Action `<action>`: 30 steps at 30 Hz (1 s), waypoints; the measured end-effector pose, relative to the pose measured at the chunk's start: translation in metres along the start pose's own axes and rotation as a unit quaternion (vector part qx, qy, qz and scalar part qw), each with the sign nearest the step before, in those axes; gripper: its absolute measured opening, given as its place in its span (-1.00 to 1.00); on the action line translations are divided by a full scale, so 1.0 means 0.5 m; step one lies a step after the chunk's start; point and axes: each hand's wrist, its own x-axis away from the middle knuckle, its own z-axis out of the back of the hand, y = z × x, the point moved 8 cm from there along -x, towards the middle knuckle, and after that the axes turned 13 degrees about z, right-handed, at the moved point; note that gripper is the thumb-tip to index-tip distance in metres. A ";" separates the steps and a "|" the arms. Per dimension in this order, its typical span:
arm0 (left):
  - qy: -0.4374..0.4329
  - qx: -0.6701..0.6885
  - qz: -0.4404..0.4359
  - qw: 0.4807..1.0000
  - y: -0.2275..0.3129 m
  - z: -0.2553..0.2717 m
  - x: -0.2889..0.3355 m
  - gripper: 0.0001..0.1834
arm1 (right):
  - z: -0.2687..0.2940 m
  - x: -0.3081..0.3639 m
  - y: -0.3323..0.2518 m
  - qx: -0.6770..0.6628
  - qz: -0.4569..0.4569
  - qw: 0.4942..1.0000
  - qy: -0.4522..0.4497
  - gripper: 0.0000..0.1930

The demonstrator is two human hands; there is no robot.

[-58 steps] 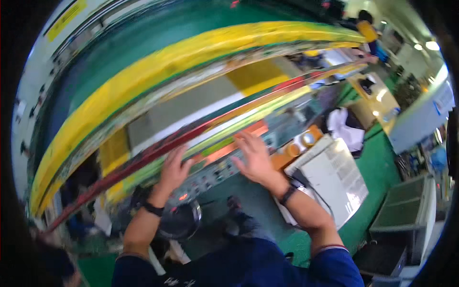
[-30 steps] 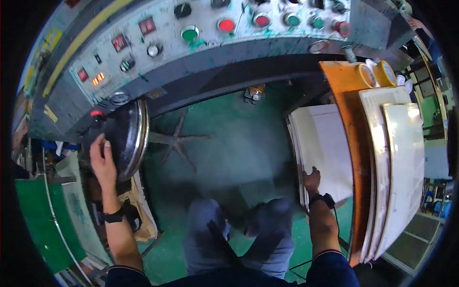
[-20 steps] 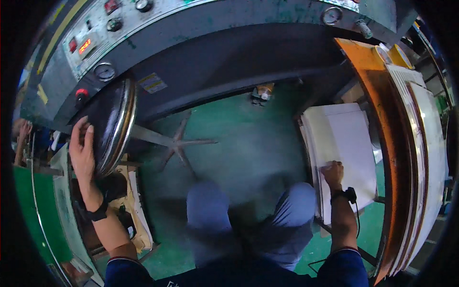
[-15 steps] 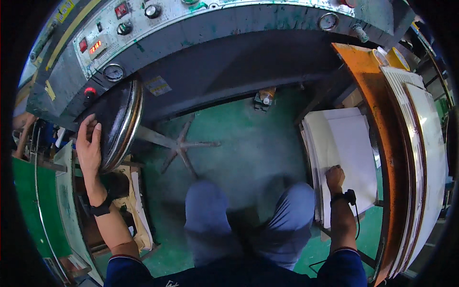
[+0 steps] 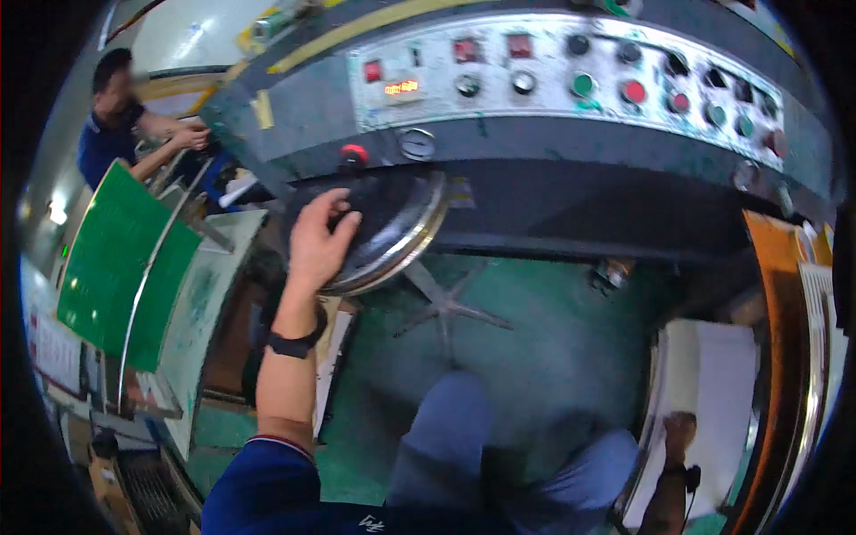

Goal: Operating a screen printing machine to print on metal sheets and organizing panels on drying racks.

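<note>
My left hand (image 5: 323,236) rests at the black round seat of a stool (image 5: 392,214), fingers apart and slightly bent, holding nothing. The seat has a shiny metal rim and stands on a star-shaped metal base (image 5: 446,310). On the right, my right hand (image 5: 679,431) is curled into a fist over a stack of white sheets (image 5: 718,392). It is a little blurred, and nothing shows in it; whether it touches the sheets I cannot tell. Each wrist wears a black band.
Ahead stands a grey machine with a control panel (image 5: 553,76) of knobs and buttons, and a red knob (image 5: 354,157). A green board (image 5: 125,267) leans at left; beyond it is another person (image 5: 111,134). An orange upright panel (image 5: 769,357) stands at right.
The view has swung to the left, so the scene sits further right and the other person shows. My left hand stays at the stool seat; my right hand stays over the sheets.
</note>
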 end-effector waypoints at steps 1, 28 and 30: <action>0.003 -0.012 0.002 1.000 0.004 0.014 0.005 -0.57 | 0.011 0.002 -0.084 0.130 0.187 0.974 0.019 -0.64; -0.013 0.096 -0.010 0.995 0.005 0.003 0.004 -0.68 | 0.107 0.040 -0.359 0.064 0.066 0.993 0.069 -0.86; -0.056 0.059 -0.035 0.996 0.127 -0.009 0.094 -0.70 | 0.109 0.092 -0.530 -0.031 0.069 0.995 0.067 -0.88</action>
